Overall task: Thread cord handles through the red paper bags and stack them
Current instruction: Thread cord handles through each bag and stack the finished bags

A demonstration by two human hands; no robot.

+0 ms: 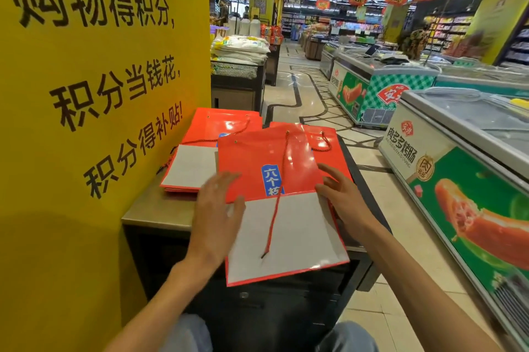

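Note:
A flat red paper bag with a blue label and a white folded base lies on top of a pile in front of me. A red cord comes out of its upper right hole and trails down across the white base, its end loose. My left hand rests flat on the bag's left edge with fingers spread, blurred. My right hand touches the bag's right edge with straight fingers. A stack of red bags with a cord handle lies to the left. Under the front bag, another red bag shows a cord loop.
The bags lie on a small metal-topped counter against a yellow sign wall on the left. Chest freezers line the right side beyond a tiled aisle. My knees show at the bottom edge.

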